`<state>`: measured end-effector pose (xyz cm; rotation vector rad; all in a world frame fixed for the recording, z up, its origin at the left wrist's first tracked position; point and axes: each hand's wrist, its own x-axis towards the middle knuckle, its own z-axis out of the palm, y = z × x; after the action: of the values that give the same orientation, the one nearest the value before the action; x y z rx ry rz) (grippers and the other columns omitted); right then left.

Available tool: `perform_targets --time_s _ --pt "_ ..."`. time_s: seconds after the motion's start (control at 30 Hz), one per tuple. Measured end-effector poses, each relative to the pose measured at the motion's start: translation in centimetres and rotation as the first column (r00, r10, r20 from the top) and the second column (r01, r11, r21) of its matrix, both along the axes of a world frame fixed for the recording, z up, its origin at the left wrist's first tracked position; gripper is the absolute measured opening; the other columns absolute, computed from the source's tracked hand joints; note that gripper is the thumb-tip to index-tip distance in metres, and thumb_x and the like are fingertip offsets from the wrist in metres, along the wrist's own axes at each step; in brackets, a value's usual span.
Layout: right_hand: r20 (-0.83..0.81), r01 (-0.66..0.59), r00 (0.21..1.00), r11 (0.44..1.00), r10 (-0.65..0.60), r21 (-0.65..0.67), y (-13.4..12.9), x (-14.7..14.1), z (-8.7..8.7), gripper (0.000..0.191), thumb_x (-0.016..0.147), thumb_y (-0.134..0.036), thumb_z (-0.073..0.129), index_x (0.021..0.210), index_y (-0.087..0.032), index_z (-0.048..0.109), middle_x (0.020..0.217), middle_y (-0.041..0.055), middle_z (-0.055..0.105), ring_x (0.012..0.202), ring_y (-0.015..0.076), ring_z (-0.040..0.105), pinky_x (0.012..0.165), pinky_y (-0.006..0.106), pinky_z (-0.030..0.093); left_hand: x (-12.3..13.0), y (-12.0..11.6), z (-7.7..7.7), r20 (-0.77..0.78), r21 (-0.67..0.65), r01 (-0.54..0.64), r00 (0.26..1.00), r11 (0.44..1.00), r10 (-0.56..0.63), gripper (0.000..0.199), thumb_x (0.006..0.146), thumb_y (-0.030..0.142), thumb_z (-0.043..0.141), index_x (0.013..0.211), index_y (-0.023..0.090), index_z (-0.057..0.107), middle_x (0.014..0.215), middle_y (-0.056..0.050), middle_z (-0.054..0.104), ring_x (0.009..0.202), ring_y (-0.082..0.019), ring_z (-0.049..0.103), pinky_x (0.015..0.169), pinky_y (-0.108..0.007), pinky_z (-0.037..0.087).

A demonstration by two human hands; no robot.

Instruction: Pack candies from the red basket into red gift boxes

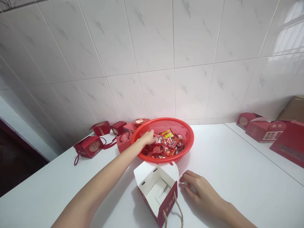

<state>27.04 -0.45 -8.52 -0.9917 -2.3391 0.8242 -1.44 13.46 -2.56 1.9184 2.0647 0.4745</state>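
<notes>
My left hand (148,138) reaches over the left rim of a red plastic basket (163,121) and touches the wrapped candies (167,144) inside. Its fingers are bent together at a red packet; whether they grip one is too small to tell. In front of the basket stands an open dark red box (155,193) with a white inside, nothing in it and a rope handle hanging at its front. My right hand (198,190) rests on the white table just right of the box, fingers curled and slightly apart, holding nothing.
Several small red boxes with loops (91,146) stand on the table (237,177) left of the basket. More red boxes (264,129) and a brown carton (293,109) are at the far right. A tiled wall (156,91) rises behind.
</notes>
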Motion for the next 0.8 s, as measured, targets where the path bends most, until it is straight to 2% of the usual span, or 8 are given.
perform_targets --time_s 0.1,0.2,0.27,0.37,0.5,0.67,0.73,0.8 --pt "-0.006 -0.003 1.000 1.000 0.004 0.011 0.0 0.1 0.0 0.025 0.095 -0.017 0.039 0.083 -0.021 0.060 0.092 0.0036 0.063 0.079 0.0164 0.061 0.070 0.029 0.043 0.8 -0.7 0.7 -0.040 0.019 0.072 0.997 0.997 -0.072 0.045 0.073 0.020 0.067 0.118 0.016 0.061 0.124 -0.018 0.065 0.119 -0.035 0.060 0.092 -0.038 0.046" --pt "0.001 0.005 1.000 1.000 -0.005 0.006 0.0 0.2 -0.1 0.025 0.096 -0.019 0.039 0.084 -0.021 0.061 0.091 0.0035 0.063 0.078 0.0166 0.060 0.069 0.029 0.043 2.0 -1.5 1.3 -0.008 -0.055 0.258 0.966 0.965 -0.259 0.037 0.073 0.028 0.071 0.110 0.023 0.070 0.111 -0.007 0.073 0.108 -0.027 0.066 0.089 -0.029 0.048" --pt "0.011 0.014 1.000 1.000 -0.014 -0.003 0.0 0.2 -0.2 0.025 0.096 -0.021 0.039 0.085 -0.021 0.062 0.091 0.0040 0.063 0.078 0.0170 0.060 0.069 0.029 0.043 2.7 -2.0 1.5 0.012 -0.171 0.407 0.911 0.897 -0.412 0.045 0.065 0.036 0.080 0.108 0.025 0.073 0.104 -0.004 0.075 0.097 -0.026 0.069 0.081 -0.027 0.050" --pt "0.023 0.018 1.000 1.000 -0.018 -0.009 0.0 0.2 -0.3 0.026 0.097 -0.023 0.040 0.089 -0.021 0.064 0.092 0.0048 0.063 0.078 0.0173 0.060 0.069 0.030 0.044 3.5 -2.6 1.4 -0.070 -0.326 0.508 0.828 0.797 -0.557 0.075 0.056 0.043 0.084 0.126 0.024 0.066 0.118 -0.009 0.071 0.102 -0.031 0.066 0.078 -0.030 0.049" --pt "0.024 0.011 1.000 1.000 -0.011 0.006 0.0 0.2 -0.5 0.027 0.098 -0.024 0.040 0.088 -0.021 0.065 0.090 0.0048 0.062 0.076 0.0169 0.059 0.068 0.030 0.044 4.1 -2.8 1.5 -0.179 -0.414 0.444 0.816 0.795 -0.549 0.078 0.057 0.045 0.081 0.130 0.023 0.063 0.120 -0.013 0.069 0.100 -0.034 0.065 0.076 -0.033 0.049" --pt "0.036 0.002 0.999 1.000 -0.003 0.017 0.0 0.2 -0.6 0.028 0.098 -0.023 0.040 0.085 -0.021 0.064 0.088 0.0048 0.061 0.074 0.0170 0.058 0.066 0.029 0.044 4.3 -2.9 1.6 -0.153 -0.455 0.413 0.837 0.789 -0.526 0.080 0.061 0.041 0.078 0.137 0.025 0.057 0.112 -0.011 0.071 0.087 -0.031 0.068 0.064 -0.031 0.048" --pt "0.042 0.004 0.999 1.000 -0.005 0.015 0.0 0.2 -0.6 0.028 0.097 -0.023 0.039 0.084 -0.021 0.064 0.087 0.0048 0.061 0.074 0.0169 0.058 0.066 0.029 0.043 4.2 -2.9 1.6 -0.124 -0.435 0.431 0.841 0.790 -0.527 0.077 0.061 0.034 0.077 0.136 0.026 0.058 0.106 -0.008 0.073 0.084 -0.029 0.069 0.063 -0.029 0.048" --pt "0.041 0.001 0.999 1.000 -0.002 0.017 0.0 0.2 -0.6 0.028 0.097 -0.023 0.039 0.083 -0.021 0.063 0.086 0.0048 0.061 0.074 0.0168 0.058 0.065 0.029 0.043 4.0 -2.8 1.6 -0.143 -0.363 0.443 0.843 0.820 -0.518 0.067 0.060 0.027 0.076 0.126 0.026 0.065 0.098 -0.006 0.075 0.083 -0.028 0.069 0.065 -0.029 0.049"
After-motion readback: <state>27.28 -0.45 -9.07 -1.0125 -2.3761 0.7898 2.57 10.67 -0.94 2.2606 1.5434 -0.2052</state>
